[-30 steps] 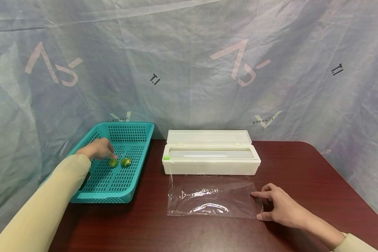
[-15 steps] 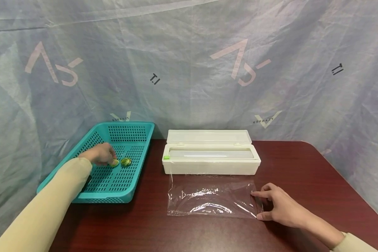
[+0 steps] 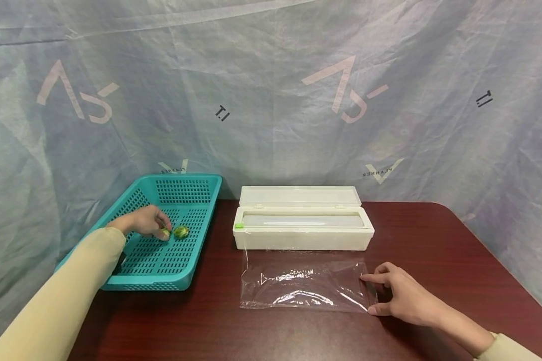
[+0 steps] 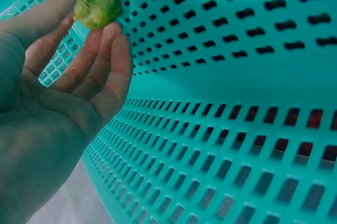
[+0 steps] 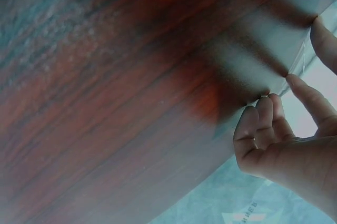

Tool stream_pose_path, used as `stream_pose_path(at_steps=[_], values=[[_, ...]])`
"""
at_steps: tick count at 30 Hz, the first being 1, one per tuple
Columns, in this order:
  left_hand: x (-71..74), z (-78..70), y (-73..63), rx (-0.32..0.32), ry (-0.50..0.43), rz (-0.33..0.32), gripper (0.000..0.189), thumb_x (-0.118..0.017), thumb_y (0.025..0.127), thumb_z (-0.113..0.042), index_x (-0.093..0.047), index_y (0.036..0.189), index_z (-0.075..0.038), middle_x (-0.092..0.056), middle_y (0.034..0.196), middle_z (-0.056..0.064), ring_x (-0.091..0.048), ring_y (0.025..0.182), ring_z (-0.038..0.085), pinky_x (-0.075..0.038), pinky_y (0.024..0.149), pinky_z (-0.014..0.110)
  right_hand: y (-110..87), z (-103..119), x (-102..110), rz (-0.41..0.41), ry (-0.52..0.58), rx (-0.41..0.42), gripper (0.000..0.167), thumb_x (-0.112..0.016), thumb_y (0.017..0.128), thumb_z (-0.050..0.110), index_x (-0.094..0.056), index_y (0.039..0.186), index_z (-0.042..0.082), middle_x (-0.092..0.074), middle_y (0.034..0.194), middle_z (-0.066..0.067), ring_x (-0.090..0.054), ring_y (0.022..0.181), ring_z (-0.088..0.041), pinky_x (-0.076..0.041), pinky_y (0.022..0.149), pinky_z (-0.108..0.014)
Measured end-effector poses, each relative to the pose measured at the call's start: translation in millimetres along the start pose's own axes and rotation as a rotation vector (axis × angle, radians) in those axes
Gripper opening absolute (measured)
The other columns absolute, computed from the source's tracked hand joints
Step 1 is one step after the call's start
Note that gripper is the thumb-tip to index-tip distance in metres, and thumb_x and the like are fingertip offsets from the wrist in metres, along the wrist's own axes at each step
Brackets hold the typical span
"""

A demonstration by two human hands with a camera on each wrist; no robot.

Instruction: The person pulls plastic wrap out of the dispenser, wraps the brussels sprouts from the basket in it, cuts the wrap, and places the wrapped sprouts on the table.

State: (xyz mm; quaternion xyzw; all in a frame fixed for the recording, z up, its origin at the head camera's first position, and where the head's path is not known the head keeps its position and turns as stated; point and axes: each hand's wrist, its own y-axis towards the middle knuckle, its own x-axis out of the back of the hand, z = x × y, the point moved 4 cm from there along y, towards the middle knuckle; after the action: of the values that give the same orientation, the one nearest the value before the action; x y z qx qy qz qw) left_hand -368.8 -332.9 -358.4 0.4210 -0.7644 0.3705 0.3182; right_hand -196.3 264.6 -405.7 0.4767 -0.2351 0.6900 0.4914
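My left hand (image 3: 148, 220) reaches into a teal plastic basket (image 3: 187, 281) and pinches a Brussels sprout (image 4: 97, 6) between thumb and fingers, low over the slotted floor. Just right of it in the head view lies a second Brussels sprout (image 3: 181, 232), partly seen at the top of the left wrist view. On the table, a sheet of clear cling film (image 3: 298, 286) stretches forward from a white dispenser box (image 3: 303, 240). My right hand (image 3: 404, 296) presses the film's right edge with its thumb and index fingertip spread apart; the other fingers are bent.
The dispenser's lid (image 3: 298, 195) stands up at the back, with a film roll (image 3: 304, 220) inside and a green slider (image 3: 239, 225) at its left end. Beside my left sleeve a dark object (image 3: 121, 261) is mostly hidden. A printed grey curtain (image 3: 271, 125) hangs behind the dark red table (image 3: 433, 230).
My left hand has come down around the nearer Brussels sprout and taken hold of it, turning it and shifting it slightly right. The right hand and the film stay in place.
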Motion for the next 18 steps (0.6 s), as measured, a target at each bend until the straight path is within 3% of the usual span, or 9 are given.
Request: stream_pose_path(at_steps=[3,6,9,13,16,18], values=[[-0.4,-0.8,0.0,-0.022,0.035,-0.022,0.023,-0.082,0.089,-0.001,-0.074,0.109,0.006,-0.073,0.113,0.021,-0.064,0.087,0.026,-0.056,0.073,0.043,-0.2,0.2,0.0,0.004,0.008,0.005,0.068,-0.099,0.070,0.029,-0.076,0.127,0.001,-0.052,0.107,0.000,-0.049,0.094,-0.020,-0.041,0.074,-0.031],[0.2,-1.9,-0.3,-0.019,0.098,-0.046,0.035,-0.084,0.087,0.000,-0.070,0.118,0.008,-0.071,0.108,0.018,-0.066,0.103,0.035,-0.057,0.083,0.048,-0.7,-0.4,-0.5,0.004,0.008,0.009,0.067,-0.099,0.070,0.029,-0.075,0.126,0.000,-0.052,0.107,0.000,-0.049,0.094,-0.020,-0.041,0.074,-0.031],[2.1,-1.8,-0.9,0.001,0.146,-0.059,0.041,-0.087,0.085,-0.003,-0.068,0.120,0.009,-0.069,0.106,0.021,-0.066,0.097,0.034,-0.057,0.079,0.047,-0.7,-1.0,-0.9,0.000,0.004,0.012,0.067,-0.099,0.070,0.029,-0.076,0.126,0.001,-0.053,0.107,0.000,-0.049,0.095,-0.020,-0.042,0.074,-0.032],[4.1,-0.3,-2.4,-0.004,0.161,-0.039,0.033,-0.087,0.085,-0.003,-0.073,0.113,0.008,-0.072,0.106,0.022,-0.067,0.083,0.026,-0.054,0.067,0.040,-0.9,-1.1,-1.2,-0.004,0.002,0.011,0.067,-0.099,0.070,0.031,-0.076,0.126,0.002,-0.053,0.108,0.001,-0.050,0.096,-0.020,-0.043,0.076,-0.033],[3.9,2.0,-3.1,-0.031,0.126,-0.001,0.032,-0.083,0.086,0.003,-0.074,0.116,0.009,-0.073,0.112,0.026,-0.070,0.090,0.033,-0.056,0.068,0.039,-1.1,-1.8,-1.1,-0.007,-0.002,0.004,0.067,-0.099,0.070,0.033,-0.076,0.127,0.004,-0.053,0.109,0.001,-0.050,0.098,-0.020,-0.044,0.078,-0.034],[3.4,3.0,-3.7,-0.039,0.105,0.016,0.035,-0.082,0.085,0.006,-0.075,0.119,0.008,-0.071,0.119,0.028,-0.068,0.104,0.042,-0.060,0.075,0.042,-1.3,-2.4,-1.0,-0.009,-0.001,-0.002,0.067,-0.099,0.071,0.033,-0.076,0.127,0.005,-0.053,0.109,0.002,-0.050,0.099,-0.020,-0.045,0.079,-0.035]])
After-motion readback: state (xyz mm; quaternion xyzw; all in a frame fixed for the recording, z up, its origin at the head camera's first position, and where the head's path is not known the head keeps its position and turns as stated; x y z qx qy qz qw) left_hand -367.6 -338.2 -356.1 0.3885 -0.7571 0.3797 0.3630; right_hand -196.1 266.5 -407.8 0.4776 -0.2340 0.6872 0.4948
